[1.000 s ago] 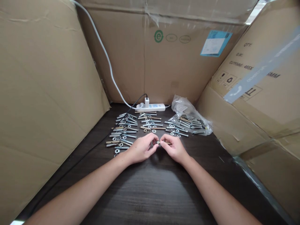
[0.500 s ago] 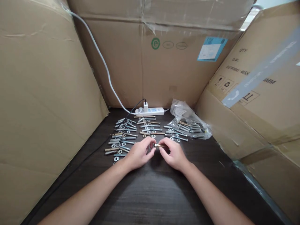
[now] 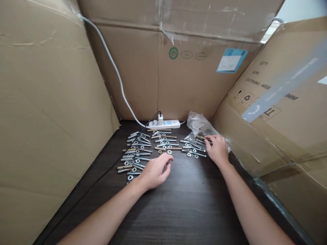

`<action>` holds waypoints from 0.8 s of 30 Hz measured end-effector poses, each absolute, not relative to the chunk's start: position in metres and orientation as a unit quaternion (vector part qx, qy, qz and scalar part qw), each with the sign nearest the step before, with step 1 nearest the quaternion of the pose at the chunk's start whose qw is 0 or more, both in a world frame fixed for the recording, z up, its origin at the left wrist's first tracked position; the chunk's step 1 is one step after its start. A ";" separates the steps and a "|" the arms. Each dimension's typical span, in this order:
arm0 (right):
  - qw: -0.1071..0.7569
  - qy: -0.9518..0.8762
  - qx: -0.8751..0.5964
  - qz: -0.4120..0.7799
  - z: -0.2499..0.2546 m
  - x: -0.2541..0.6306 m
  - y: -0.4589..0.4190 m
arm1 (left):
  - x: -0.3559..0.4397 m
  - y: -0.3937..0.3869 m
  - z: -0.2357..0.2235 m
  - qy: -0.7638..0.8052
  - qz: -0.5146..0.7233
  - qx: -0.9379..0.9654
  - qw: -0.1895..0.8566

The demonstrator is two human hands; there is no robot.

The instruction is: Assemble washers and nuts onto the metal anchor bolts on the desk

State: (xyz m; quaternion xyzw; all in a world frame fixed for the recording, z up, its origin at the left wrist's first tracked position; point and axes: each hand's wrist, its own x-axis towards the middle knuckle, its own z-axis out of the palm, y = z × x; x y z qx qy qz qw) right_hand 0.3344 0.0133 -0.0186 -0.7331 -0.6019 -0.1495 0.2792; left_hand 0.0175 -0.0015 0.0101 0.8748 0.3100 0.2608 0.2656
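My right hand [image 3: 217, 149] is at the pile by the clear plastic bag [image 3: 198, 121], its thumb and fingers closed on a brass-coloured expansion bolt [image 3: 201, 137]. Part of that bolt is hidden by the fingers. Loosely curled, my left hand [image 3: 156, 172] hovers at the middle of the table, thumb and index finger apart, with nothing visible between them. Just beyond it are a washer [image 3: 169, 152] and a long brass-coloured bolt [image 3: 174, 148]. Left of it, silver bolts [image 3: 142, 159], sleeves and nuts [image 3: 130, 177] lie in rows.
A white power strip [image 3: 167, 124] with a plugged-in adapter [image 3: 160, 119] lies along the back cardboard wall [image 3: 133, 75]. A black cable [image 3: 102, 175] crosses the dark table [image 3: 173, 214] on the left. Cardboard panels stand on both sides.
My hands have parted. The right one has moved right with the brass-coloured bolt to the pile by the bag; the left has let go and stays near the middle. The view has tilted slightly.
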 end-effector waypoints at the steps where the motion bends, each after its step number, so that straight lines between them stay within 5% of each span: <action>1: 0.271 -0.599 -0.740 -0.141 -0.018 0.337 0.021 | 0.017 -0.001 0.010 0.307 0.259 0.878 0.261; 7: 0.246 -0.631 -0.730 -0.086 -0.011 0.345 0.046 | 0.014 0.002 0.012 0.293 0.255 0.892 0.231; 15: 0.354 -0.668 -0.652 -0.052 -0.006 0.290 -0.011 | 0.015 0.002 0.009 0.275 0.233 0.909 0.208; 24: 0.343 -0.742 -0.576 0.033 -0.005 0.252 -0.024 | -0.022 0.005 0.032 0.353 0.265 0.874 0.202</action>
